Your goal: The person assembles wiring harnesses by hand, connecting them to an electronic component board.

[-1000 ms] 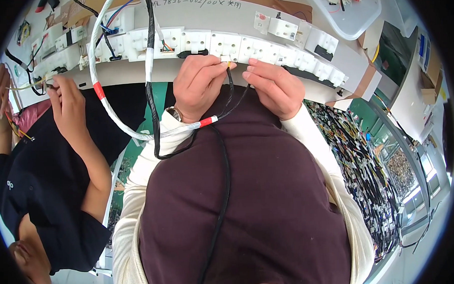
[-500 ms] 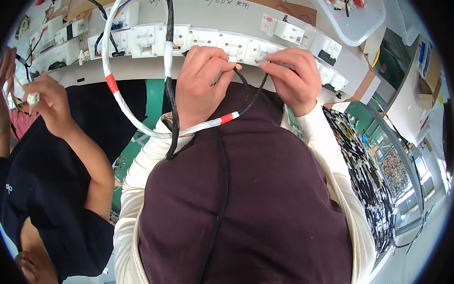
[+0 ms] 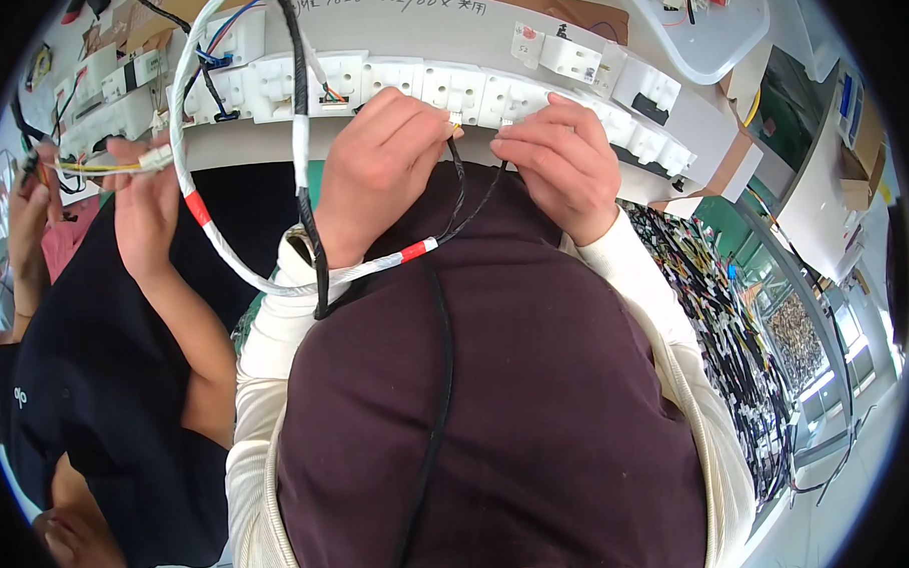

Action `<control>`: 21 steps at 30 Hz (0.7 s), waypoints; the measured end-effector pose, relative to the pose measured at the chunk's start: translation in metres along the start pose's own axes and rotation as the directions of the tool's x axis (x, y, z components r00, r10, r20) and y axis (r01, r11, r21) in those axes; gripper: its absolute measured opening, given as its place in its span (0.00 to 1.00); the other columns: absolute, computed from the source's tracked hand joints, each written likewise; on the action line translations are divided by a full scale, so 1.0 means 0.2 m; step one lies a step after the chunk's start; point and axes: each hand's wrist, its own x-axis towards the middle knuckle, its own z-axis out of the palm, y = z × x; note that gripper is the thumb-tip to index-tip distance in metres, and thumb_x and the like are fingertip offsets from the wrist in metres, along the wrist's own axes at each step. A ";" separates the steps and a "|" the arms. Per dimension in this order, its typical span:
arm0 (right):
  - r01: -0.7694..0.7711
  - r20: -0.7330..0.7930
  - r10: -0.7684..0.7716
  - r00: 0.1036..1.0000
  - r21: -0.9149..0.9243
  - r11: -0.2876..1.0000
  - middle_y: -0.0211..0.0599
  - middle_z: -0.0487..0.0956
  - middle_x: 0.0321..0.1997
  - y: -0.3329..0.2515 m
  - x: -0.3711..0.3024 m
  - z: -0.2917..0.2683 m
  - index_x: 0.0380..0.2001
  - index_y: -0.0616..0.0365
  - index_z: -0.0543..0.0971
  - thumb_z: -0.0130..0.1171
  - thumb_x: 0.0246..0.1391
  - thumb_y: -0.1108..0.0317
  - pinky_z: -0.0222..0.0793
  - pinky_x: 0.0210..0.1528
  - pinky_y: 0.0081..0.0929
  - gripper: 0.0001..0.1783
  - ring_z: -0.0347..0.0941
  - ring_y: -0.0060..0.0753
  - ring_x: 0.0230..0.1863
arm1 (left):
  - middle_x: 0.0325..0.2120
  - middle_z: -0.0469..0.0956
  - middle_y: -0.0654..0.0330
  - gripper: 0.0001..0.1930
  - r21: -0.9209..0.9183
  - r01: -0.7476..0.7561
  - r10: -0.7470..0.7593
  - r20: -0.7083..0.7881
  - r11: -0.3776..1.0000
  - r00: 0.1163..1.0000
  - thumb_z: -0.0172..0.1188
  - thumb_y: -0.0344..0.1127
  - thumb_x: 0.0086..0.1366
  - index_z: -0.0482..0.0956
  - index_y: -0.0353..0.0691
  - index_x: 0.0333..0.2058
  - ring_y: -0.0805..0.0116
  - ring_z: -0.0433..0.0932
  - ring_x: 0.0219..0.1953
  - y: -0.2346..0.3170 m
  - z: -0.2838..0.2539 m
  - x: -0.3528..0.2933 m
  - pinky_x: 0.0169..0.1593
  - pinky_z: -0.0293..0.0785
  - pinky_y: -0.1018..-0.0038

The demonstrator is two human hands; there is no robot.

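My left hand (image 3: 381,171) is closed in a pinch on a small white connector (image 3: 456,119), just in front of the row of white fixture blocks (image 3: 452,89). To its right, my right hand (image 3: 566,170) pinches another white connector (image 3: 506,128), mostly covered by the fingers. From both connectors, thin black branches run down and join the white braided cable harness (image 3: 294,289), beside a red band (image 3: 414,251). The harness loops left past my left wrist and up over the board. A black-sleeved cable (image 3: 305,189) with a white section hangs beside my left hand.
At left, a co-worker's hand (image 3: 144,215) is at a white plug with yellow wires (image 3: 153,159). A clear plastic bin (image 3: 712,60) stands at the upper right. Many bundled cables (image 3: 717,345) hang at the right, beside a metal frame. Cardboard (image 3: 575,14) lies behind the fixtures.
Both my hands have shifted slightly left with the connectors, still at the fixture blocks. The harness has swung left too. The co-worker's hands have moved, stretching out yellow wires.
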 end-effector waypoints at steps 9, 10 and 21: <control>-0.221 0.094 0.229 0.969 -0.085 0.972 0.31 0.76 0.41 0.00 0.12 -0.08 0.28 0.48 0.85 0.72 0.32 0.74 0.63 0.51 0.36 0.14 0.68 0.40 0.48 | 0.26 0.73 0.60 0.08 0.136 0.232 -0.254 0.185 0.963 0.949 0.68 0.22 0.48 0.77 0.38 0.26 0.58 0.75 0.33 0.10 -0.07 0.12 0.35 0.72 0.65; -0.276 0.109 0.290 0.951 -0.125 0.953 0.33 0.74 0.43 -0.01 0.14 -0.08 0.28 0.49 0.84 0.73 0.32 0.73 0.62 0.52 0.37 0.14 0.67 0.41 0.50 | 0.26 0.74 0.60 0.09 0.181 0.277 -0.314 0.225 0.944 0.922 0.69 0.23 0.48 0.78 0.38 0.27 0.58 0.76 0.33 0.11 -0.09 0.14 0.35 0.71 0.66; -0.236 0.218 0.316 0.923 -0.326 0.916 0.49 0.62 0.70 -0.02 0.24 -0.11 0.47 0.44 0.76 0.77 0.34 0.68 0.45 0.71 0.65 0.33 0.47 0.68 0.73 | 0.32 0.72 0.61 0.14 0.404 0.067 -0.226 0.359 0.912 0.906 0.74 0.31 0.43 0.77 0.43 0.27 0.56 0.70 0.40 0.05 -0.12 0.26 0.43 0.70 0.65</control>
